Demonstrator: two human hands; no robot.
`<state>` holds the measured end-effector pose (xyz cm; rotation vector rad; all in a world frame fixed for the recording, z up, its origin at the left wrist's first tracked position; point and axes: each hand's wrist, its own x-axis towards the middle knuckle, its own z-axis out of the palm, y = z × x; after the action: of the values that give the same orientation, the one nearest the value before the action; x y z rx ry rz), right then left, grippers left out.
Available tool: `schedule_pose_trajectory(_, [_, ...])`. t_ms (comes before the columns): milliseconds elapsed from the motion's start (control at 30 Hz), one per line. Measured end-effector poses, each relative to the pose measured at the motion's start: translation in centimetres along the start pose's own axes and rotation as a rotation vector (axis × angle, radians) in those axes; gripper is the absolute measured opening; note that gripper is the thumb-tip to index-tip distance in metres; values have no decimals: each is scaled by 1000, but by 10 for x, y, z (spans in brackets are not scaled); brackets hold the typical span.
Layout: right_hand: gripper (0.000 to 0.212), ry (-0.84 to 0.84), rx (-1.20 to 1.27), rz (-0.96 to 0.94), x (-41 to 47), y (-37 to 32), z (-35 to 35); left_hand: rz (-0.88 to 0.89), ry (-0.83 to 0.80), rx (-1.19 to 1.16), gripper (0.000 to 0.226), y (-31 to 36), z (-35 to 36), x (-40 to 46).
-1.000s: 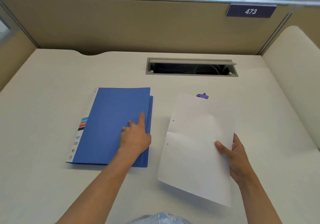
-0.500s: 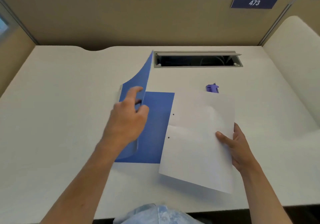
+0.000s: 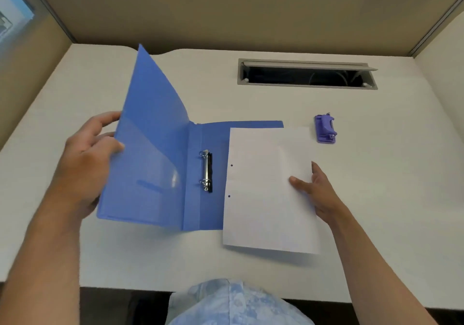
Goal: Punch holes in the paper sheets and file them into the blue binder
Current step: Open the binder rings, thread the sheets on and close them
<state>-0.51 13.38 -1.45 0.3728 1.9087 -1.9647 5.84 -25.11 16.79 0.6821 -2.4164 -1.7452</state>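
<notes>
I see the blue binder [image 3: 160,164] lying open on the white desk [image 3: 376,174], its front cover tilted up and gripped at the edge by my left hand [image 3: 85,159]. Its metal rings [image 3: 206,170] are exposed. My right hand [image 3: 319,189] pinches the punched paper sheets [image 3: 266,194] over the binder's right half. A purple hole punch [image 3: 325,128] sits beyond, near the cable slot [image 3: 306,73] and tan partition [image 3: 226,10].

Binder [image 3: 160,174] lies open left on the surface [image 3: 376,199], paper sheets [image 3: 266,199] overlapping its right half, hole punch [image 3: 325,128] behind them.
</notes>
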Motion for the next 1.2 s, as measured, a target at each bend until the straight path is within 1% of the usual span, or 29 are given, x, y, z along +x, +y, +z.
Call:
schedule_pose_trajectory(67, [67, -22, -45, 3, 12, 1, 0, -42, 52, 56, 51, -12, -17, 2])
schedule_pose_trajectory(133, [60, -24, -58, 4, 25, -1, 0, -77, 121, 121, 52, -22, -32, 7])
schedule_pose_trajectory(200, [57, 3, -82, -17, 35, -10, -2, -91, 150, 220, 50, -34, -43, 13])
schedule_pose_trajectory(233, [56, -28, -109, -1, 45, -8, 5, -117, 198, 292, 49, -50, -56, 14])
schedule_pose_trajectory(333, [53, -2, -146, -2, 54, -11, 9, -87, 147, 544, 52, -83, -72, 22])
schedule_pose_trajectory(400, [52, 21, -184, 1, 60, -15, 14, -66, 145, 681, 49, -89, -70, 25])
schedule_pose_trajectory(433, [51, 21, -202, -4, 64, -17, 15, -84, 159, 761, 52, -95, -68, 28])
schedule_pose_trajectory(467, [50, 19, -216, -7, 66, -20, 17, -101, 193, 872, 63, -101, -65, 33])
schedule_pose_trajectory(533, [48, 27, -233, -3, 69, -23, 23, -88, 236, 1101, 91, -109, -60, 38])
schedule_pose_trajectory(567, [48, 31, -244, -3, 70, -24, 26, -90, 219, 1158, 100, -111, -57, 39])
schedule_pose_trajectory(600, [47, 36, -263, -6, 70, -25, 29, -92, 185, 1183, 104, -112, -52, 40])
schedule_pose_trajectory(633, [47, 38, -284, -9, 72, -26, 34, -60, 144, 1201, 102, -115, -47, 44])
schedule_pose_trajectory(667, [47, 38, -301, -9, 73, -27, 35, 14, 93, 1201, 97, -114, -34, 44])
schedule_pose_trajectory(733, [47, 30, -330, 0, 74, -26, 37, 227, -65, 1100, 85, -118, -2, 46])
schedule_pose_trajectory(767, [47, 33, -349, 7, 74, -25, 38, 302, -154, 1037, 79, -123, 13, 49])
schedule_pose_trajectory(833, [46, 39, -378, 24, 73, -25, 41, 378, -315, 960, 69, -137, 43, 50])
schedule_pose_trajectory(900, [46, 56, -390, 29, 71, -25, 42, 426, -414, 908, 61, -152, 72, 49])
schedule_pose_trajectory(1000, [45, 81, -406, 31, 71, -24, 42, 494, -447, 859, 46, -165, 103, 51])
schedule_pose_trajectory(1067, [44, 99, -451, 34, 72, -23, 44, 512, -415, 836, 29, -172, 112, 56])
schedule_pose_trajectory(1133, [53, 142, -572, 40, 73, -22, 45, 551, -366, 823, 18, -179, 114, 63])
schedule_pose_trajectory(1200, [68, 221, -734, 39, 75, -22, 44, 551, -353, 807, 19, -184, 113, 67])
